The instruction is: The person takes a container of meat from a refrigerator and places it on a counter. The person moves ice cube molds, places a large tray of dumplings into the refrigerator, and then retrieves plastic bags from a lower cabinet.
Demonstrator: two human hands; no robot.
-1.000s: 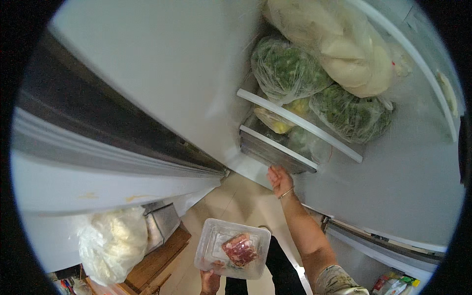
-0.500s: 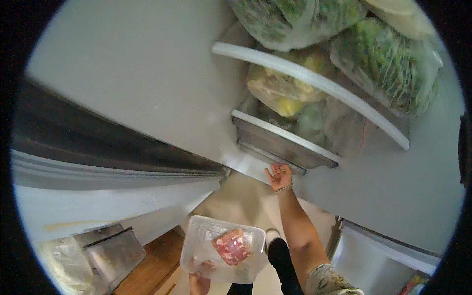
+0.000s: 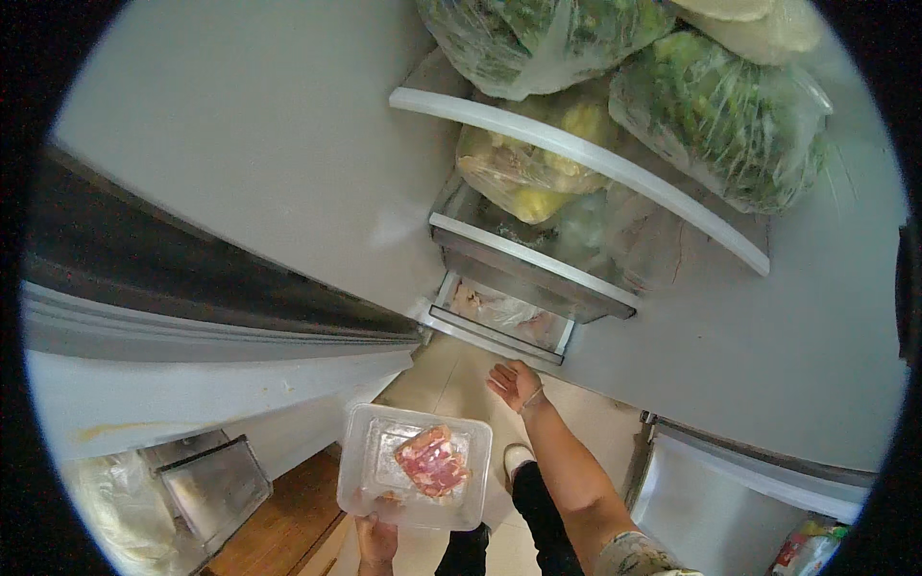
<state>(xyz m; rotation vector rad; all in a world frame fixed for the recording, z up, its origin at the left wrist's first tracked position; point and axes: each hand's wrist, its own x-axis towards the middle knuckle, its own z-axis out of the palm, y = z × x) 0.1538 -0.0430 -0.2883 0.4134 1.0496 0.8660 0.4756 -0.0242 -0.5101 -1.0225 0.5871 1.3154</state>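
1. Left hand (image 3: 377, 540) holds the near edge of a clear container (image 3: 359, 470), near and left of centre
2. Red meat (image 3: 432, 463) lies inside the container
3. Right hand (image 3: 516, 386), empty, fingers loosely spread, is just beside an open drawer (image 3: 495, 336), farther off

Box (image 3: 357, 470): clear plastic, smooth. Meat (image 3: 432, 463): glossy. Bag (image 3: 720, 125): thin plastic, crinkled, shiny. Furniture (image 3: 283, 514): wood. Sleeve (image 3: 636, 557): matt cloth.

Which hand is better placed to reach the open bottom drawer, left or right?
Probably the right hand: it looks free, close to the front of the open bottom drawer. The left hand is farther away, holding the clear container with meat.
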